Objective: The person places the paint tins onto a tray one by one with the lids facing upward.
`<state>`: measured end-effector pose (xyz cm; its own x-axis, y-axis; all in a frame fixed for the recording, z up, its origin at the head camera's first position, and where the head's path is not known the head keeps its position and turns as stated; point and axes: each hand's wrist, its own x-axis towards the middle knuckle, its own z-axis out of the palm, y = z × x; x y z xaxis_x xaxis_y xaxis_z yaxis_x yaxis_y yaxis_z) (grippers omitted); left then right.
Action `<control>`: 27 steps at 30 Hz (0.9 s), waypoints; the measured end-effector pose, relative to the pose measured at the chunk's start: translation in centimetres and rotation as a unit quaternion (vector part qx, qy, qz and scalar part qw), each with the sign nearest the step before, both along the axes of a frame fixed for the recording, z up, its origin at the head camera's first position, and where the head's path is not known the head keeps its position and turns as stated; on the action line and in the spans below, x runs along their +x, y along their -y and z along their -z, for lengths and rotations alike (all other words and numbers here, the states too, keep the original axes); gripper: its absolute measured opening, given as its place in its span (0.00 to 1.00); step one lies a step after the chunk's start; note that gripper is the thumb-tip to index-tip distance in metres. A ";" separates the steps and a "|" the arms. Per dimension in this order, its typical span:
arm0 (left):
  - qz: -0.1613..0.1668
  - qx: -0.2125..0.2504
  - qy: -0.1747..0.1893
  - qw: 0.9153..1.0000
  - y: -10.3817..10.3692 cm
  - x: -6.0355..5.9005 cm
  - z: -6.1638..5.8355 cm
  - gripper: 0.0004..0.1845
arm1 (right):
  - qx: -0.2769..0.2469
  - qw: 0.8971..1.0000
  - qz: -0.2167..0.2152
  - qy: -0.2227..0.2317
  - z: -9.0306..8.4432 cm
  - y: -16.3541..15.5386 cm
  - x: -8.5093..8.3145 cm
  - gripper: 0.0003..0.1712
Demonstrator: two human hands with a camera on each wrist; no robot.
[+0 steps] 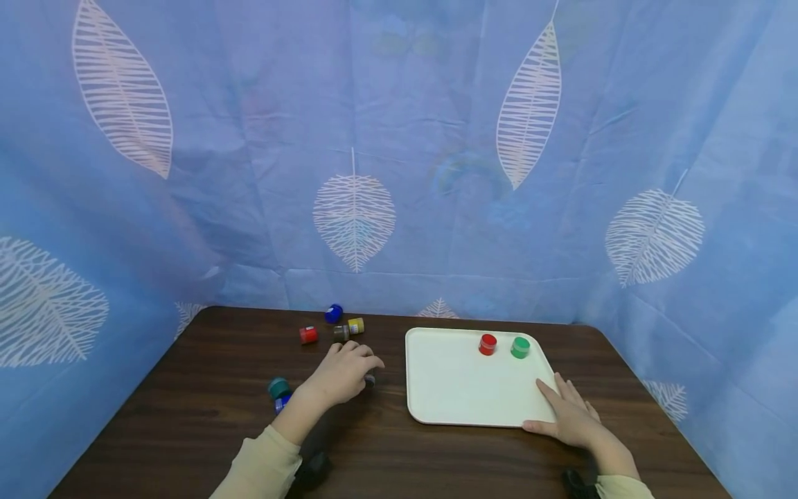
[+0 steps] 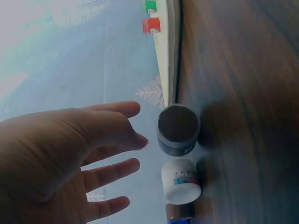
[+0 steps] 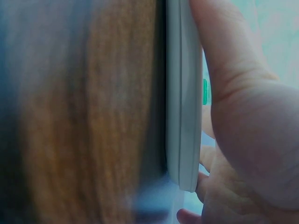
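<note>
My left hand [image 1: 341,374] hovers left of the tray with its fingers apart and nothing between them. Nearest to it is a small jar with a dark grey top [image 2: 178,125], mostly hidden by the hand in the head view. Beside that jar, in the left wrist view, stands a white jar [image 2: 181,186] with a printed label. My right hand [image 1: 573,419] rests at the right edge of a white tray [image 1: 461,388], its thumb along the near corner. A red jar [image 1: 488,344] and a green jar [image 1: 520,347] stand on the tray's far right part.
Farther back on the dark wooden table [image 1: 206,388] are a red jar [image 1: 308,335], a blue jar [image 1: 333,314], a yellow jar [image 1: 356,326] and a brownish jar [image 1: 341,333]. A teal jar [image 1: 278,387] and another blue jar [image 1: 282,403] lie by the left forearm.
</note>
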<state>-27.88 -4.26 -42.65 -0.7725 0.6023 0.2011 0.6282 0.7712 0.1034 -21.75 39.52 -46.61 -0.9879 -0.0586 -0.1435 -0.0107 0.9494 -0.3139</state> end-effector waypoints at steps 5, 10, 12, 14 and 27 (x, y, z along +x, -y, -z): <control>-0.006 -0.001 0.012 1.000 0.3 -0.1 0.3 0.20 | -0.002 1.000 -0.002 0.001 -0.1 0.0 0.1 0.59; -0.012 -0.010 0.030 0.999 0.2 -0.4 0.8 0.20 | 0.000 1.000 -0.003 -0.007 -0.3 0.1 0.1 0.58; -0.015 -0.015 0.035 0.999 0.1 -0.5 1.0 0.19 | 0.001 1.000 -0.003 -0.008 -0.2 0.1 0.1 0.58; -0.017 -0.018 0.036 0.999 0.1 -0.5 1.1 0.18 | 0.002 1.000 -0.003 -0.007 -0.1 0.1 0.1 0.58; -0.032 -0.039 -0.006 0.999 -0.2 -0.3 1.5 0.16 | -0.006 1.000 0.000 0.002 0.1 -0.1 -0.1 0.58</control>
<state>-28.15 -4.08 -44.14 -0.8083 0.5651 0.1650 0.5774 0.8158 0.0345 -21.80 39.61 -46.75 -0.9874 -0.0610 -0.1462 -0.0101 0.9453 -0.3261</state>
